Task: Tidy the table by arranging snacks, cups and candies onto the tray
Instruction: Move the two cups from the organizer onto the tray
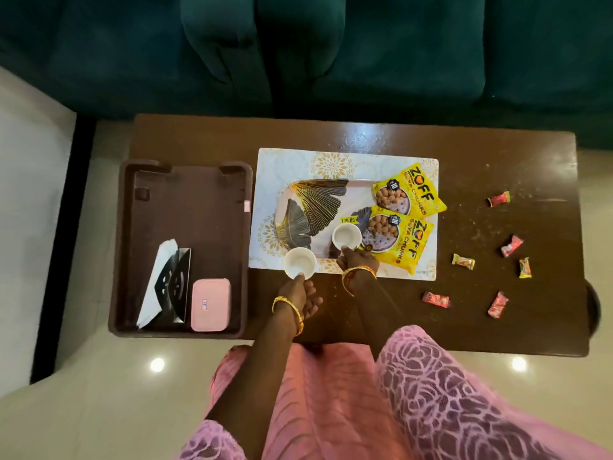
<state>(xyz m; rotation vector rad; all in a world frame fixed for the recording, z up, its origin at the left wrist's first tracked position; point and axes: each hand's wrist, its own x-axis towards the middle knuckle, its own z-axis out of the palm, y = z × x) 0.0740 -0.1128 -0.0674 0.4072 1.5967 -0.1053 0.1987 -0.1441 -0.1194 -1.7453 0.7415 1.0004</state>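
A white tray (356, 184) with black-and-gold leaf patterns lies on a pale placemat (288, 161) in the middle of the brown table. Two yellow snack packets (411, 190) (403, 245) rest on the tray's right side. My left hand (300, 292) grips the near rim of a white cup (300, 262) at the tray's near left edge. My right hand (356, 260) holds a second white cup (346, 236) over the tray, beside the nearer packet. Several wrapped candies, such as the one (497, 198) farthest back and the one (436, 299) nearest my hands, lie scattered on the table to the right.
A brown bin (180, 167) sits at the table's left end, holding a black-and-white napkin stand (172, 283) and a pink box (210, 304). A dark green sofa (331, 54) runs along the far side. Crumbs speckle the table's right part (481, 227).
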